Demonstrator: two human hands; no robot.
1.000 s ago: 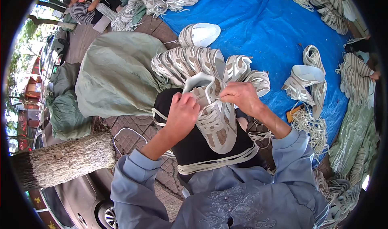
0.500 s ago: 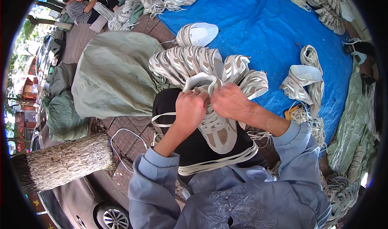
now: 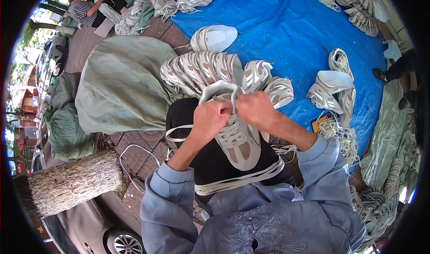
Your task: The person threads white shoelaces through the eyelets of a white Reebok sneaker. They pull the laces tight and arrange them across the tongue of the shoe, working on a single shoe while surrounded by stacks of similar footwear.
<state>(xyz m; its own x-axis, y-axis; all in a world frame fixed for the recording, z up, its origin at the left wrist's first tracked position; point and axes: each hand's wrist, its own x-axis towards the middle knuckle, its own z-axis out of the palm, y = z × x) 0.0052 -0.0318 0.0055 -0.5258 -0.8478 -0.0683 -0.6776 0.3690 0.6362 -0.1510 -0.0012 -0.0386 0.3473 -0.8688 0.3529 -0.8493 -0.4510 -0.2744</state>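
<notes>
A beige and white sneaker [image 3: 242, 148] rests on my black-covered lap, toe toward me, with white laces threaded across its front. My left hand [image 3: 211, 118] is closed at the left side of the shoe's throat, just below the padded collar. Opposite it, my right hand [image 3: 256, 110] is closed at the right side, knuckles up. Both grip the shoe around its top eyelets; the fingers hide whether lace ends are in them. Loose white shoelaces [image 3: 242, 178] lie across my lap below the toe.
Beyond my hands stands a row of nested sneakers [image 3: 201, 70] beside a grey-green sack [image 3: 121, 83]. More shoes [image 3: 329, 90] and a lace tangle [image 3: 338, 135] lie on the blue tarp [image 3: 286, 34]. A tree trunk [image 3: 76, 182] is at left; someone's dark-trousered leg [image 3: 401, 68] is at right.
My hands stay at the shoe's throat, with the left fist turned slightly and the right a little lower. At the far right, a person's leg and shoes have come further into view.
</notes>
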